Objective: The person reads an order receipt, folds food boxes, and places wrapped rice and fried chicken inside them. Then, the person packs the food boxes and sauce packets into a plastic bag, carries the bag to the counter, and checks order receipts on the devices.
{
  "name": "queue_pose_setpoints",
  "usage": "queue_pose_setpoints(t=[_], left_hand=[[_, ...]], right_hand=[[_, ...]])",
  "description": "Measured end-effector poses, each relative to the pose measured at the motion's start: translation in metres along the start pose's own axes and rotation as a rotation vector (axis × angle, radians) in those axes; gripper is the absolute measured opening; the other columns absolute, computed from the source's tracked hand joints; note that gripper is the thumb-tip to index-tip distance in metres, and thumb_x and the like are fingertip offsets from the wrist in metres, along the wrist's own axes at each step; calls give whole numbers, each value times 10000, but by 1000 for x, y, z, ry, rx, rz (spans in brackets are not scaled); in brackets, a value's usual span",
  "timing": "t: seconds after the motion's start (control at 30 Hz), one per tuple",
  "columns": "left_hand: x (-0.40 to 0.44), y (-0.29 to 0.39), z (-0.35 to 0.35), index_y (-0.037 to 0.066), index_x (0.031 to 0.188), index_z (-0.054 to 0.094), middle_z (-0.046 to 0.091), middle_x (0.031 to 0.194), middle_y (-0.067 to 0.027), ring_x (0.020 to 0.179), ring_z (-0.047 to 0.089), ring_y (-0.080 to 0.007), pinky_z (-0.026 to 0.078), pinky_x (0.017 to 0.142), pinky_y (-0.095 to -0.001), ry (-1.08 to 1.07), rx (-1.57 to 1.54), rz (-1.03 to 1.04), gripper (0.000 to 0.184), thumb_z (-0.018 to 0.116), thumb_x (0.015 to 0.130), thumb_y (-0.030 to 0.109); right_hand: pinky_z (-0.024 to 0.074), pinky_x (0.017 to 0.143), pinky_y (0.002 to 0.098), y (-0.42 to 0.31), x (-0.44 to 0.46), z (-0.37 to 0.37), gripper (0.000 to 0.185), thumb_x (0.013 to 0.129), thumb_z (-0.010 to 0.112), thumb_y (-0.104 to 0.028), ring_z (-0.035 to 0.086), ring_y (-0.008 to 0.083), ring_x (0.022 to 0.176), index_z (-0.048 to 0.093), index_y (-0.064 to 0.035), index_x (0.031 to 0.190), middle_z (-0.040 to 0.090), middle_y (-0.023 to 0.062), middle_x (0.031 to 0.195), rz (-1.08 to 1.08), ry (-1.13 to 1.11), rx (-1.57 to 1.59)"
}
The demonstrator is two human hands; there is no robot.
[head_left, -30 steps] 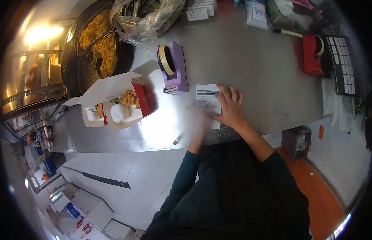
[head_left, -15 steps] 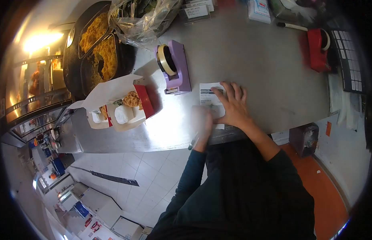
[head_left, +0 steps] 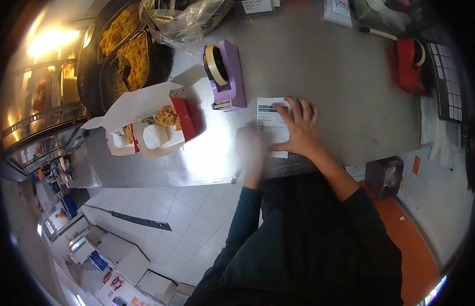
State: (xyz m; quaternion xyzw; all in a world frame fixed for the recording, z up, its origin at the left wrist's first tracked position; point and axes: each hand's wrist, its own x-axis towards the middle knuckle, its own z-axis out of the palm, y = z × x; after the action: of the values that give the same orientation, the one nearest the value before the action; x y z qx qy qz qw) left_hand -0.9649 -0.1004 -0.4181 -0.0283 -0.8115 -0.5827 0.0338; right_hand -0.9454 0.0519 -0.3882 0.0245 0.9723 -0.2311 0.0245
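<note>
A white printed slip of paper [head_left: 267, 133] lies on the steel counter near its front edge. My right hand [head_left: 302, 130] rests on the slip's right side, fingers spread and thumb on its lower part. At the slip's left edge is my left hand [head_left: 251, 150], closed and smeared by motion. The dark end of a pen [head_left: 236, 177] sticks out below that hand; its tip cannot be made out. Left of the hands stands a purple tape dispenser [head_left: 233, 76] with a roll of tape.
An open carton [head_left: 168, 145] with fried chicken and white wrapped portions sits on the left. Behind it are a dark basket [head_left: 89, 81] of fried food and a clear plastic bag [head_left: 184, 23]. At the right are a red tape dispenser [head_left: 408, 66] and a marker [head_left: 379, 33].
My left hand has moved left, its pen end swinging out with it. My right hand stays spread on the slip. The whole view has shifted slightly.
</note>
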Motion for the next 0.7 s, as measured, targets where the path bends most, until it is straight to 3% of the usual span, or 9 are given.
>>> queue_pose_setpoints(t=[0.1, 0.23, 0.27, 0.37, 0.43, 0.5, 0.53, 0.7], left_hand=[[-4, -2, -3, 15, 769, 430, 477, 771, -67, 664, 456, -117, 389, 615, -226, 17, 45, 29, 81, 497, 743, -21], [-6, 14, -6, 5, 717, 441, 497, 750, -90, 684, 480, -151, 400, 638, -251, -219, 213, 122, 70, 502, 741, -17], [-4, 19, -3, 1, 677, 443, 512, 737, -106, 688, 494, -173, 402, 645, -261, -225, 70, 212, 87, 514, 723, -19], [-5, 29, -1, 4, 677, 446, 519, 741, -111, 686, 505, -184, 401, 646, -255, 15, -36, -52, 87, 525, 705, -18], [-6, 37, -1, 11, 673, 449, 525, 740, -115, 678, 515, -191, 408, 622, -259, -47, -52, -93, 97, 545, 676, -5], [-10, 20, -2, 12, 676, 450, 522, 737, -114, 669, 515, -187, 411, 605, -260, -236, 263, 111, 99, 548, 667, 1], [-8, 14, 1, 11, 679, 453, 522, 734, -107, 653, 512, -185, 412, 582, -260, -264, 42, 340, 105, 554, 651, 9], [-6, 10, -4, 7, 688, 454, 527, 752, -95, 663, 501, -147, 408, 596, -251, -228, 19, 99, 86, 539, 682, -6]], right_hand=[[148, 920, 585, -1, 0, 0, 969, 436, 715, -573, 192, 339, 1194, 346, -190, 1245, 262, 97, 1283, -5, 5, -8], [155, 918, 582, 0, -1, 4, 970, 431, 725, -555, 193, 339, 1192, 346, -190, 1246, 261, 97, 1281, -17, 41, 3], [157, 917, 582, 0, -1, 4, 969, 432, 728, -549, 195, 340, 1191, 345, -190, 1246, 261, 96, 1281, -16, 41, 3], [165, 914, 584, 0, -1, 3, 966, 433, 734, -532, 203, 341, 1188, 342, -192, 1248, 261, 94, 1281, -19, 41, 3], [171, 910, 586, 1, 0, 3, 966, 434, 737, -521, 209, 342, 1187, 339, -193, 1250, 263, 93, 1281, -22, 36, 3], [174, 909, 585, 2, -1, 7, 969, 434, 738, -518, 213, 340, 1186, 334, -194, 1253, 265, 95, 1278, -37, 66, -18], [176, 908, 584, 3, -1, 8, 971, 434, 739, -516, 215, 340, 1185, 331, -194, 1254, 267, 96, 1277, -43, 81, -29], [177, 909, 584, 2, -1, 4, 995, 425, 734, -539, 209, 343, 1188, 320, -197, 1262, 260, 105, 1277, -42, 48, -42]])
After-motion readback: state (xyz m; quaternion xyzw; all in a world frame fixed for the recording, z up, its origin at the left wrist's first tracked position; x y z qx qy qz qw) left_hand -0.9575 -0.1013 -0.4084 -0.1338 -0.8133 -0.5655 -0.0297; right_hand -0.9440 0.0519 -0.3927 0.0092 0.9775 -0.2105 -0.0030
